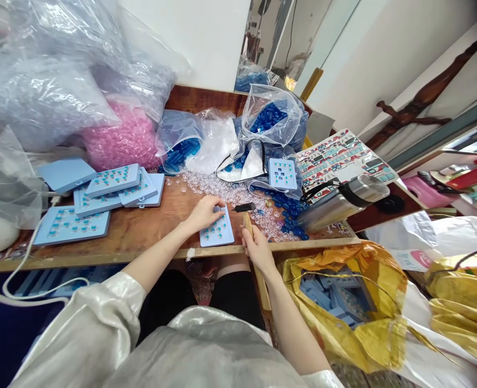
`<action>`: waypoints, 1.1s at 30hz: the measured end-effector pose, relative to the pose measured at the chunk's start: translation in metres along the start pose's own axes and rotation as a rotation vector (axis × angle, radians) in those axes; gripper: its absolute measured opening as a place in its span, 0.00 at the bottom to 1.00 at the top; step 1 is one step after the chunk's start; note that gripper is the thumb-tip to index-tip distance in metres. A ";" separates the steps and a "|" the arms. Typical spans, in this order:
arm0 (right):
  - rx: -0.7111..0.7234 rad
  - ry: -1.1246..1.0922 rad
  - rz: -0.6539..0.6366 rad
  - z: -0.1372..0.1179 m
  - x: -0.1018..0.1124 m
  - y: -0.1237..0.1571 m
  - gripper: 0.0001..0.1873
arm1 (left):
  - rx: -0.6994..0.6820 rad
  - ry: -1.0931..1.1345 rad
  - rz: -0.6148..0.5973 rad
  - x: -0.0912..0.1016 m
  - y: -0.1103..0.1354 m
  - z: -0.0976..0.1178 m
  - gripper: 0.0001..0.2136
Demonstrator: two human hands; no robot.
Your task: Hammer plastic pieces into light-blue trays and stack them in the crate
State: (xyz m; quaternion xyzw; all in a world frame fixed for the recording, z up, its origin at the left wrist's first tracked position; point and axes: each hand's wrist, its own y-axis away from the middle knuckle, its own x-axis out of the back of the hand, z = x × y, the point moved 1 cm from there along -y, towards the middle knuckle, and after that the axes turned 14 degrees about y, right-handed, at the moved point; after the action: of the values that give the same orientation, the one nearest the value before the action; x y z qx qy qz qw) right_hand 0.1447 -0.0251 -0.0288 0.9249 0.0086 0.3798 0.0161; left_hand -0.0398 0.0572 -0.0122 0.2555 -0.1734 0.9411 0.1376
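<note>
The right grip (258, 250) is wrapped around a black-headed, wooden-handled hammer (247, 222); the left grip (204, 213) rests on a flat light-blue plastic panel (217, 233) at the near edge of a brown wooden desk (177, 202), whether pinching anything impossible to tell. Light, square taps, clear of the left grip, likely serve best. Clear plastic rings (230, 195) litter the desk before bulging transparent bags (56, 102) and a white wall (214, 37).

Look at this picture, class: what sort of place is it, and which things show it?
Probably a small hand-assembly workshop: the right hand grips a hammer, overlapping light-blue panels carry small fitted parts, and loose blue pieces lie heaped nearby.
</note>
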 end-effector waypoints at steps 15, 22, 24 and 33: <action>0.058 0.450 -0.068 -0.038 0.008 -0.007 0.14 | 0.222 0.034 -0.016 -0.002 -0.005 -0.006 0.07; 0.049 0.210 0.021 -0.026 0.011 0.000 0.17 | 0.162 0.080 -0.035 0.003 -0.001 -0.009 0.11; 0.050 0.185 0.024 -0.024 0.011 0.001 0.17 | 0.118 0.032 -0.038 0.003 0.000 -0.009 0.09; 0.059 0.151 0.062 -0.018 0.010 -0.003 0.16 | -0.003 -0.041 -0.020 -0.005 0.001 -0.005 0.15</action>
State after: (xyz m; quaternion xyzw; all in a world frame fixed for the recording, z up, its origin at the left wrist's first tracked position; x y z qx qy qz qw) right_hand 0.1392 -0.0215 -0.0089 0.8935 -0.0076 0.4483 -0.0233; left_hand -0.0380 0.0580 -0.0194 0.2762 -0.1751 0.9340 0.1439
